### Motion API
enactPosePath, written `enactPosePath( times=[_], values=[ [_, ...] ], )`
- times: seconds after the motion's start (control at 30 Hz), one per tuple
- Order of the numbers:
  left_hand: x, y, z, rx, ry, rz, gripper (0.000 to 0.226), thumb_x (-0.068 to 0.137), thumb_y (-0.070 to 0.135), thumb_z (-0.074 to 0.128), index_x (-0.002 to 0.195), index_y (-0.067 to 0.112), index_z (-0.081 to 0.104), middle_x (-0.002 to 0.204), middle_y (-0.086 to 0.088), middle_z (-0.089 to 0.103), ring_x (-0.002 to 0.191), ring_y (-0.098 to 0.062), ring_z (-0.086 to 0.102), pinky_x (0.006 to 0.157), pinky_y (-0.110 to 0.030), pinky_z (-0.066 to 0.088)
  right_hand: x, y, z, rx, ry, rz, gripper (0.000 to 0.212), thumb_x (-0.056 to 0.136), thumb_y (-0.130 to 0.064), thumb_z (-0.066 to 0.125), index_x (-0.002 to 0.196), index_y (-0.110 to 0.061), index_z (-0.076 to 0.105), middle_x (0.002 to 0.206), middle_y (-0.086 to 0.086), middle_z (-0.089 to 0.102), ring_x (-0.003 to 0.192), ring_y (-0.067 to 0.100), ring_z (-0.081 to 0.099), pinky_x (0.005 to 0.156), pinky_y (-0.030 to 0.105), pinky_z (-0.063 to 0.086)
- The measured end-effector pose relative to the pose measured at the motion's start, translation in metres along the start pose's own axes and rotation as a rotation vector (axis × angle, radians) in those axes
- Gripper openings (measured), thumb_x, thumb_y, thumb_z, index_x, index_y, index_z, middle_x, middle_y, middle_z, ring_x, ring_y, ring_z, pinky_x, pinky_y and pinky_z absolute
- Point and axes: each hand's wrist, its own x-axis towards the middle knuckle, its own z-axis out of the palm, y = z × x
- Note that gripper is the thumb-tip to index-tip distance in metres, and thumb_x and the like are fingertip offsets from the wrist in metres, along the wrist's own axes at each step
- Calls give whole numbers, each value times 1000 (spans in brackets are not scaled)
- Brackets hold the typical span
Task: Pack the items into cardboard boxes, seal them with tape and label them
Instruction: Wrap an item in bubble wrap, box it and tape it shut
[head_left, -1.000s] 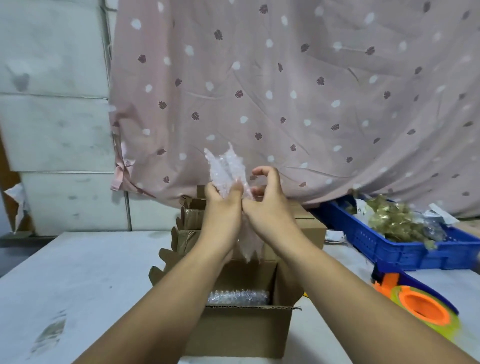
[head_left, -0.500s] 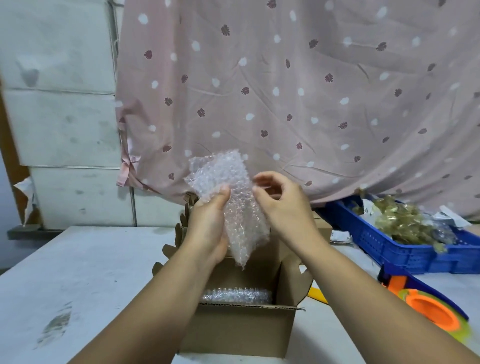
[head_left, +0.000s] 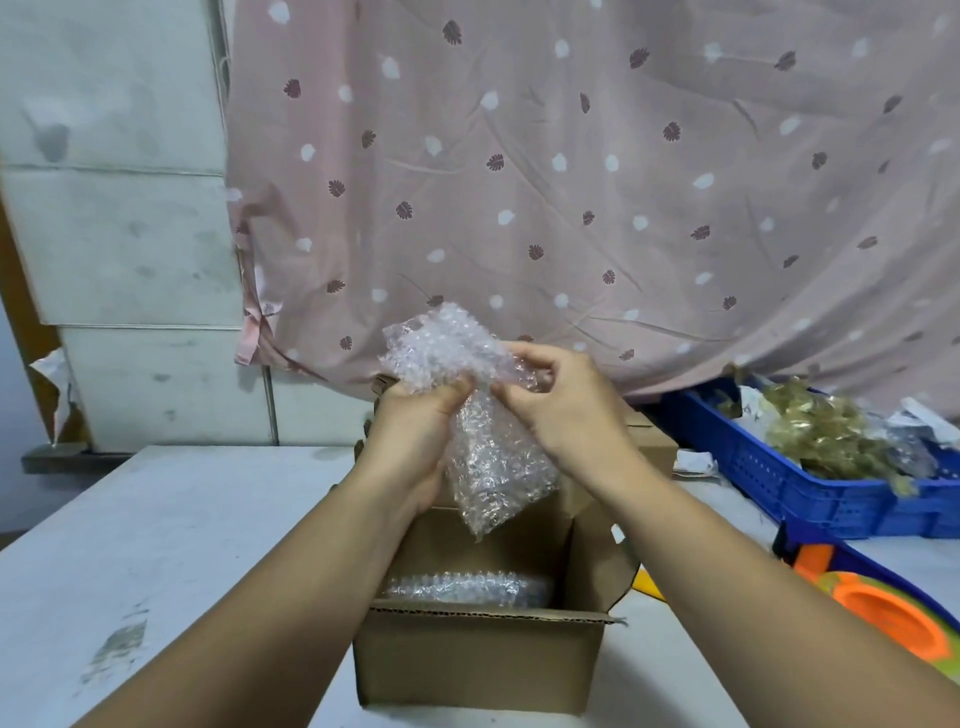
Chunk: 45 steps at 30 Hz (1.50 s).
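We see two hands over one open cardboard box (head_left: 478, 660) on the bench (head_left: 182, 545). The left hand (head_left: 415, 431) has its fingers (head_left: 457, 391) curled tight round one piece of bubble wrap (head_left: 493, 467). The right hand (head_left: 566, 410) pinches the top of the same piece. The wrap is held up in the air, and its bottom tip hangs down over the mouth of the box. Inside the box lies one more bubbly layer (head_left: 462, 590). The front wall hides most of it, so we cannot tell what it covers.

Behind the hands there is more brown cardboard (head_left: 649, 441). The arms hide it, so we cannot count those boxes.

On the right sits one blue crate (head_left: 810, 483) with a heap of gold things (head_left: 826, 436) in it, too blurry to name or count. The edge of the picture cuts the crate off. Near it sits one orange and blue tape tool (head_left: 883, 618), also cut off. One spotty pink curtain (head_left: 571, 182) hangs behind it all.
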Motion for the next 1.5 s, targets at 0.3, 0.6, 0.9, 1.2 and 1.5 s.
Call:
enactPosePath(
  times=[0.3, 0.6, 0.9, 1.2, 1.5],
  values=[
    [-5, 8, 14, -150, 107, 41, 36, 84, -16, 29, 69, 6, 52, 48, -3, 57, 44, -12, 58, 43, -13, 45, -28, -7, 26, -372, 171, -522, 42, 70, -7, 59, 112, -15, 64, 103, 1, 66, 95, 23, 60, 80, 31, 49],
    [-9, 13, 3, -469, -82, -132, 83, 83, 73, 34, 116, 0, 54, 104, -18, 64, 89, -26, 67, 75, -33, 56, -27, -2, 22, -413, -23, -510, 36, 75, -12, 57, 108, -20, 69, 108, -3, 68, 101, 19, 59, 89, 31, 48],
    [-11, 4, -4, -386, -146, -17, 16, 92, 10, 50, 103, 4, 60, 105, -14, 65, 100, -27, 63, 93, -42, 50, -17, -9, 7, 14, -124, -57, 32, 79, -30, 75, 103, -36, 54, 108, -4, 56, 97, 8, 53, 84, 22, 41],
    [-23, 19, -46, -91, -110, 62, 52, 64, 11, 68, 114, 12, 55, 111, -13, 64, 89, -20, 67, 67, -31, 58, -20, -12, -24, -401, -465, -83, 28, 78, -37, 76, 93, -19, 60, 79, -13, 58, 60, -1, 48, 55, 4, 36],
    [-21, 19, -61, 1391, -746, -65, 36, 79, 22, 75, 111, 32, 61, 87, 21, 65, 70, 5, 59, 67, -10, 43, -33, 2, -8, -842, -972, -211, 33, 84, -42, 67, 97, -22, 45, 76, -11, 40, 72, 10, 41, 58, 24, 31]
  ],
)
